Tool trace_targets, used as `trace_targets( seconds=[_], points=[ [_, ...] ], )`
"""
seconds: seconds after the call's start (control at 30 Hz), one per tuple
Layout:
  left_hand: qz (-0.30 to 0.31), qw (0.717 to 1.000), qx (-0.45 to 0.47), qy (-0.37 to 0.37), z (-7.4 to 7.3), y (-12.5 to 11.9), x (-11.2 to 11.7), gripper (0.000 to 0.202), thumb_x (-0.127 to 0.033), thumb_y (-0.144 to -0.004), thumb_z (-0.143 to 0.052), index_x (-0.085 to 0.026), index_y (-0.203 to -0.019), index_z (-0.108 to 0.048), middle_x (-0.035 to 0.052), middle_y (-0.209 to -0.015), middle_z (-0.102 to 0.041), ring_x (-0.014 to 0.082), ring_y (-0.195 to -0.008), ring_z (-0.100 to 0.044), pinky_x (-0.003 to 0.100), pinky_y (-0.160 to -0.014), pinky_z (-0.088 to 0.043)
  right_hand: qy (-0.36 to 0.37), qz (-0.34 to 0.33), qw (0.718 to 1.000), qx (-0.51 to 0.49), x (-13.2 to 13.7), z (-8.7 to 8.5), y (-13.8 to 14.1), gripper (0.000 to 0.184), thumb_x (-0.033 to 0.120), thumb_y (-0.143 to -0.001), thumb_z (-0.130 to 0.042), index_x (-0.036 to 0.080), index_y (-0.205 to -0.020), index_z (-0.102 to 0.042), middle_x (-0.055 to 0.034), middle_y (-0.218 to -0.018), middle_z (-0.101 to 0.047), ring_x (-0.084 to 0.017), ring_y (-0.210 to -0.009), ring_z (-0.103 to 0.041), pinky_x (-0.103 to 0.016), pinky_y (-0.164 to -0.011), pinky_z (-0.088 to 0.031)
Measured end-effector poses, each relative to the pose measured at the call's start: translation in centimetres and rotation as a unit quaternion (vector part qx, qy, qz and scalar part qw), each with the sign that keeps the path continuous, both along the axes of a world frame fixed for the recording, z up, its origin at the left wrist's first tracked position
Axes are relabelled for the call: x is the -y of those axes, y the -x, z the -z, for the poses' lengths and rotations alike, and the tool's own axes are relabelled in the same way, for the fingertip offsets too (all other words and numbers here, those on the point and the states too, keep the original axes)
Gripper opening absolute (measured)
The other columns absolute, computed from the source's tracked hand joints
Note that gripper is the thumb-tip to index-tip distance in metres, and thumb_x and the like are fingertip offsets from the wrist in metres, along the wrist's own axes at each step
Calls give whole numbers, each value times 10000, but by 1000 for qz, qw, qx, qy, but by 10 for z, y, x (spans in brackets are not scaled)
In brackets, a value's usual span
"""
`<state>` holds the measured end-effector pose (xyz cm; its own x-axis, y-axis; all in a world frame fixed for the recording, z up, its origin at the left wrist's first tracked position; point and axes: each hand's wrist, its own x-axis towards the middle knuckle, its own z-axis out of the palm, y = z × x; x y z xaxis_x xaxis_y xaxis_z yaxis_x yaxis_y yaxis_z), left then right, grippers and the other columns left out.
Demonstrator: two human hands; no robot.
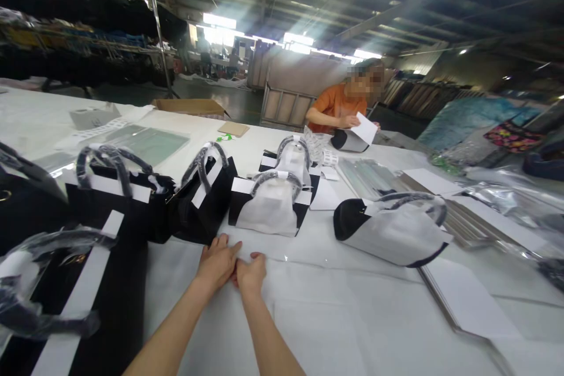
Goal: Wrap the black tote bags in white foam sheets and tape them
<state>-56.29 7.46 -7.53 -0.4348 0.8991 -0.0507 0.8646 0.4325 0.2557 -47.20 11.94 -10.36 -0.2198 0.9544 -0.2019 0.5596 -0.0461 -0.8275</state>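
Note:
My left hand (219,263) rests on the white table, its fingers reaching forward and its thumb apart. Close against it, my right hand (250,275) has curled fingers and a raised thumb; whatever it pinches is hidden. Under both hands lies a flat translucent plastic sheet or bag (304,288), its far edge running to the right. Just beyond them stand a black handbag (220,191) with wrapped handles and another handbag (267,208) covered in white paper. At my left, a large black handbag (126,294) has a white strip across it.
A paper-wrapped handbag (392,235) lies tilted at right, near stacked white boards (469,299). Across the table a person in an orange top (330,103) holds a white sheet (365,128). Clear plastic bags (152,144) and an open cardboard box (189,107) are at the far left.

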Motion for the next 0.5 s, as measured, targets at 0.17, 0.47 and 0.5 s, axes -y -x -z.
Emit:
trace_targets(
  seconds=[0.17,0.47,0.5],
  points=[
    [-55,998,2,-23,7,-9,-4,349,-448,-902,-366,-386,-1165,-587,68,-1077,-469,247,-995,-444,389,-830,-358,-13,-28,997,67,10,-2,-6,132,219,-826,-482,174,-886,-590,-63,-663,-665,-209,-595,-651,-270,-522,-453],
    [-68,997,-3,-44,20,-17,7,422,-530,-851,-469,-417,-1256,-498,61,-1232,-411,252,-1047,-429,374,-878,-356,-168,-182,957,148,24,-34,-53,324,218,-895,-386,197,-1174,-548,-115,-1016,-676,-253,-976,-621,-385,-838,-452],
    [-65,997,-1,-47,22,-16,8,450,-544,-842,-473,-413,-1272,-482,66,-1257,-395,260,-1065,-423,379,-890,-357,-205,-194,947,154,19,-36,-60,373,272,-915,-374,193,-1258,-498,-136,-1163,-625,-270,-1098,-563,-431,-931,-403]
  ],
)
